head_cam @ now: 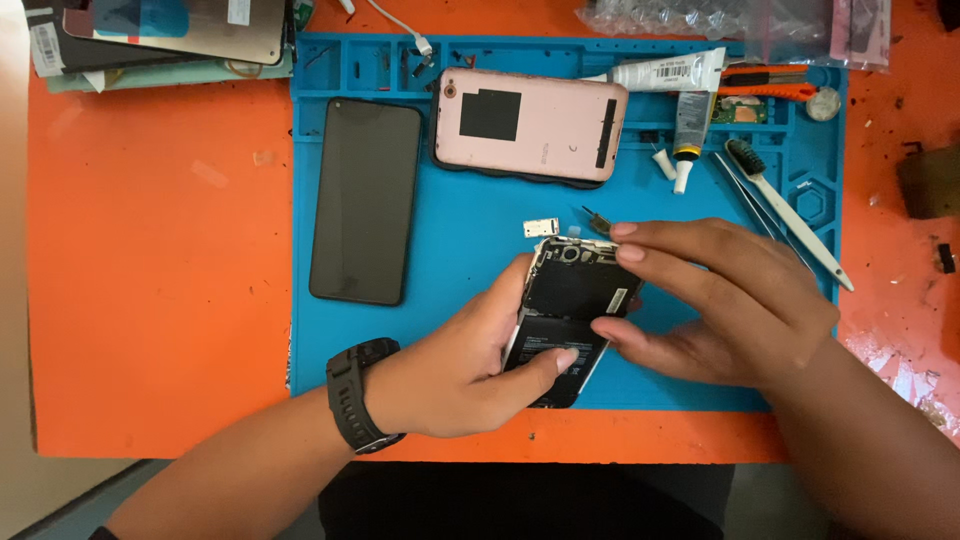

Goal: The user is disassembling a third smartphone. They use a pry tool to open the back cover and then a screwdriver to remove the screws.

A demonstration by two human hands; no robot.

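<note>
seen from the head camera, we hold an opened phone (568, 312) with its back cover off, its dark inner parts and camera module exposed, near the front edge of a blue work mat (470, 225) that lies on the orange counter (160, 300). our left hand (470, 365) wraps the phone's lower half from the left, its grip grasping the body with the thumb pressed across the dark battery area; a black wristwatch (355, 395) sits on that wrist. our right hand (720, 300) comes in from the right, its grip pinching the phone, fingertips (625, 232) on the top right corner and the thumb on the right edge. just above the phone, on the mat, lie a small silver tray (541, 228) and a small metal piece, partly hidden by our fingers. further back on the mat we see a pink phone (530, 125) lying face down and, to its left, a black phone (365, 200) with a dark screen. to the right lie a white tube (665, 72), a smaller glue tube (688, 125), an orange-handled tool (765, 90), a white brush (790, 215) with dark bristles and thin tweezers (745, 200). a stack of flat phone parts (160, 40) rests at the counter's far left corner.
</note>
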